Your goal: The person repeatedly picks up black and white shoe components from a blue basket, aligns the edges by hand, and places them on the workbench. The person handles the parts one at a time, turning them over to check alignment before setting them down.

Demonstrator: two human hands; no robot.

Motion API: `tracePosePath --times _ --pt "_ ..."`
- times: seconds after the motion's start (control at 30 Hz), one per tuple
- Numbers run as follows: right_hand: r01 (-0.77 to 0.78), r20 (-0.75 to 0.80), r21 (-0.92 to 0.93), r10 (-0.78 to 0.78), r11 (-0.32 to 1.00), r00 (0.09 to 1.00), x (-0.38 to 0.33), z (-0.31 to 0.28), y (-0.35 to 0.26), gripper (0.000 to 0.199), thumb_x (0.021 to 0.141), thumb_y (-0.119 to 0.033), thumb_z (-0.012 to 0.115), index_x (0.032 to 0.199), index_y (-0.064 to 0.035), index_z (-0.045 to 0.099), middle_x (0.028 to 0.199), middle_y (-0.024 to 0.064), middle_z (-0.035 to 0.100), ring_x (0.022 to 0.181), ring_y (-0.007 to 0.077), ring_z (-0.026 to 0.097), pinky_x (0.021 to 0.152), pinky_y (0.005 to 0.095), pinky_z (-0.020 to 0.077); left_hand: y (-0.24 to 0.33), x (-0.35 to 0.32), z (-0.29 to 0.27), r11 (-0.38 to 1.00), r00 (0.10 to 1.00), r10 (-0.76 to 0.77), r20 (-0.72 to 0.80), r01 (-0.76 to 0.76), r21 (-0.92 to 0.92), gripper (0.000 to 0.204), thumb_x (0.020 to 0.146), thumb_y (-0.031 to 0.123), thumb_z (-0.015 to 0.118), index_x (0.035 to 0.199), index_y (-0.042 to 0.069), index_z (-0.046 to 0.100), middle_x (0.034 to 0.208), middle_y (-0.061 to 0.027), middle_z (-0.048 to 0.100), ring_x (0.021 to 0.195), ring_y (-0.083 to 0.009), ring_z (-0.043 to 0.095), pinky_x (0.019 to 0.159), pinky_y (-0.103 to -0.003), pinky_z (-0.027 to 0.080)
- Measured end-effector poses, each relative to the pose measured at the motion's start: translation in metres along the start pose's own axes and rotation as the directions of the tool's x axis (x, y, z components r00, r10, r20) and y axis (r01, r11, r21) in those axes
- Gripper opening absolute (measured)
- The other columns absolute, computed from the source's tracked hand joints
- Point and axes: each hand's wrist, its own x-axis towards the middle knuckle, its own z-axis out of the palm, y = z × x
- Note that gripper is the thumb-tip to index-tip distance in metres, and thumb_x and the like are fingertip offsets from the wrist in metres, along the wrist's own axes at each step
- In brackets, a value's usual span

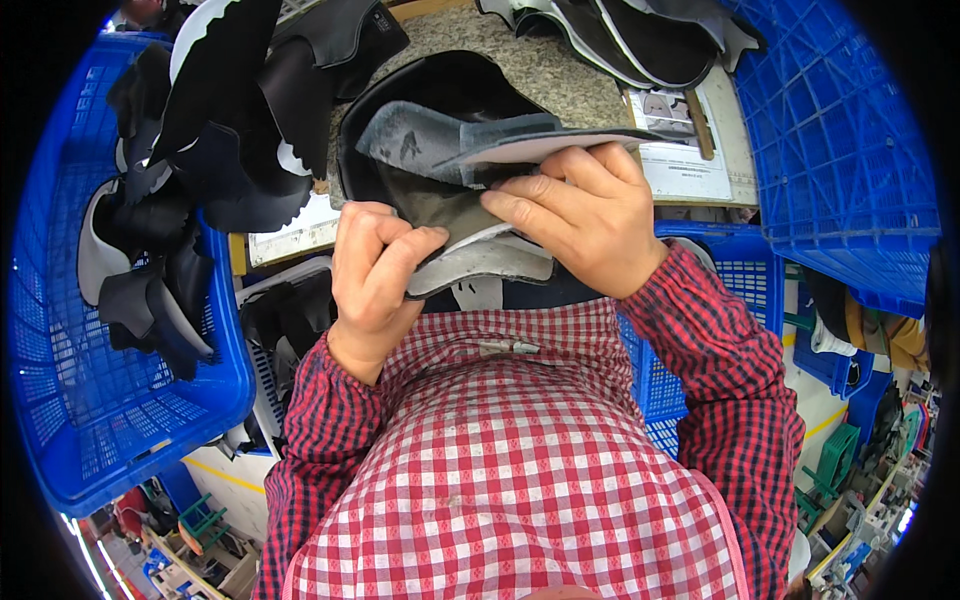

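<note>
Both of my hands grip a black shoe upper [430, 85] with grey lining, at the near edge of the speckled work surface. My left hand [375, 275] pinches its lower left edge between thumb and fingers. On the other side, my right hand [590, 220] is closed on a raised flap [540, 146] with a pale underside, its fingers curled beneath and around it. A lighter grey curved edge [490, 265] of the piece hangs toward my apron. Parts of both hands' grips are hidden by the folded material.
A blue crate [215, 415] at left holds several black and white upper pieces [240, 170]. More uppers [640, 45] lie at the far right of the worktop [590, 95], by printed sheets [690, 175]. Tall blue crates [850, 150] stand at right.
</note>
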Motion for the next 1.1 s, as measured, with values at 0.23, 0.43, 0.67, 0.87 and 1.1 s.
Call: tracePosePath --times 0.23,0.43,0.67,0.87,1.1 --pt "-0.08 -0.074 0.116 0.089 0.99 0.993 0.012 0.013 -0.014 0.021 0.075 -0.025 0.072 0.096 -0.0235 0.078 0.089 -0.013 0.071 0.083 0.0102 0.063 0.077 0.033 0.0417 0.001 0.001 -0.001 0.998 0.997 -0.054 0.05 0.056 -0.043 0.052 0.053 -0.005 0.073 0.101 0.012 0.081 0.086 -0.0029 0.049 0.084 -0.0262 0.052 0.073 -0.037 0.044" --pt "-0.085 -0.138 0.118 0.101 0.989 0.985 0.028 0.033 -0.003 0.019 0.068 -0.023 0.083 0.086 -0.024 0.076 0.078 -0.0139 0.067 0.076 0.0095 0.059 0.071 0.0316 0.0373 0.006 0.009 -0.003 0.994 0.986 0.005 0.165 0.013 -0.107 0.028 0.058 0.001 0.08 0.085 0.008 0.077 0.085 -0.0046 0.048 0.083 -0.0258 0.05 0.071 -0.038 0.042" --pt "-0.03 -0.087 0.058 0.035 0.998 0.996 0.003 0.025 -0.017 0.018 0.076 -0.022 0.075 0.093 -0.0213 0.076 0.083 -0.0116 0.066 0.083 0.0095 0.062 0.073 0.0303 0.0426 -0.008 0.01 -0.005 0.997 0.987 0.068 0.143 -0.064 -0.034 0.044 0.066 -0.007 0.072 0.109 0.001 0.074 0.081 -0.006 0.051 0.074 -0.0252 0.052 0.061 -0.035 0.044" --pt "-0.004 -0.04 0.09 0.008 0.996 0.999 -0.008 0.015 -0.009 0.024 0.081 -0.022 0.073 0.104 -0.0231 0.08 0.101 -0.0122 0.077 0.082 0.008 0.063 0.076 0.0281 0.0417 -0.007 0.004 -0.006 0.992 0.989 0.123 0.084 -0.121 -0.031 0.035 0.058 -0.002 0.079 0.093 -0.001 0.076 0.079 -0.0054 0.052 0.073 -0.0251 0.054 0.06 -0.035 0.044" --pt "-0.023 -0.06 0.027 0.025 0.999 0.998 -0.008 0.0 -0.007 0.02 0.077 -0.021 0.074 0.096 -0.0183 0.079 0.094 -0.0092 0.075 0.081 0.0095 0.063 0.074 0.0296 0.0445 -0.005 -0.002 -0.003 0.993 0.993 0.116 0.034 -0.116 0.001 0.034 0.056 -0.004 0.082 0.089 0.0 0.074 0.077 -0.005 0.05 0.072 -0.0248 0.052 0.058 -0.035 0.041"
